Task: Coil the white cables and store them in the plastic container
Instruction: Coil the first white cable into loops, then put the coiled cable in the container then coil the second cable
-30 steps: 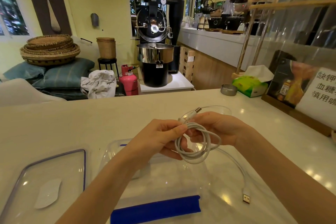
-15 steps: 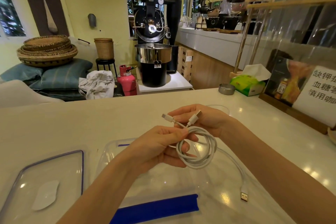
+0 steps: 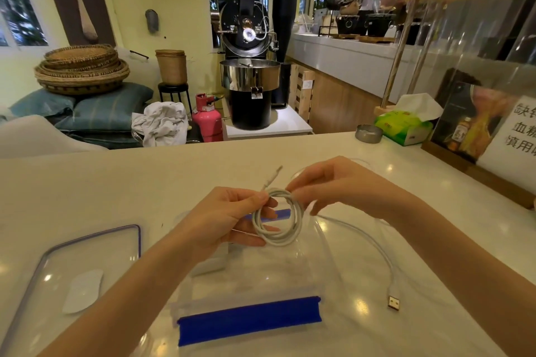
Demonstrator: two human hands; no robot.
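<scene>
A white cable (image 3: 277, 236) is wound into a small coil held above the clear plastic container (image 3: 261, 278), which has blue clips at its near and far ends. My left hand (image 3: 229, 219) pinches the coil at its upper left. My right hand (image 3: 327, 185) grips the top of the coil with its fingertips, blurred by motion. A small connector end sticks up between the hands. The cable's loose tail runs right and down across the counter to a USB plug (image 3: 393, 302).
The container's clear lid (image 3: 87, 269) lies flat to the left on the white counter (image 3: 87, 188). At the counter's far right stand a metal ashtray (image 3: 369, 133), a green tissue box (image 3: 404, 127) and a framed sign (image 3: 487, 130).
My right hand has moved from the connector ends down onto the top of the coil. The coil now hangs a little rounder and wider, and one connector end is out of sight.
</scene>
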